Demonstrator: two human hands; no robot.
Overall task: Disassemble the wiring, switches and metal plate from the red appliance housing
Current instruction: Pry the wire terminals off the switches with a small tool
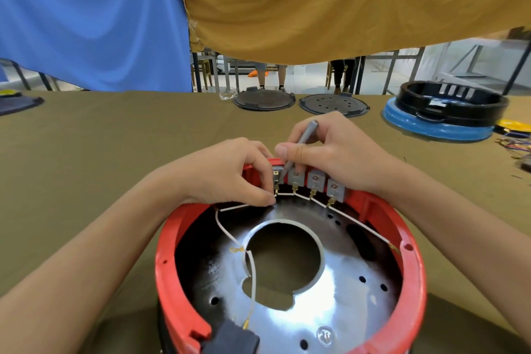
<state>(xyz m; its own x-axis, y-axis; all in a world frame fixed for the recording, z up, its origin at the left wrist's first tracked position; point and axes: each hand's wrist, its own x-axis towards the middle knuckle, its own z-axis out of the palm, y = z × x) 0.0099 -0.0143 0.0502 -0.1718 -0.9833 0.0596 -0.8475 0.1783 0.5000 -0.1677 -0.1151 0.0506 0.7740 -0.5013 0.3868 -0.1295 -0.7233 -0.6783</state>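
Olive cloth covers the table (100,152) beneath your hands. Your left hand (232,172) curls over the red housing (413,273) rim, thumb and fingers pinching the white wire (232,206) at the leftmost of four grey switches (314,179). Your right hand (324,149) grips a grey tool (304,138), tip down beside that switch. Below both hands, the metal plate (339,282) sits inside the housing. Beyond your right hand lie two dark lids (333,105).

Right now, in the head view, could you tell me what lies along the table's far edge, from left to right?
Dark mat with yellow item → clear glass → solid dark lid → perforated lid → black ring on blue base → yellow disc.
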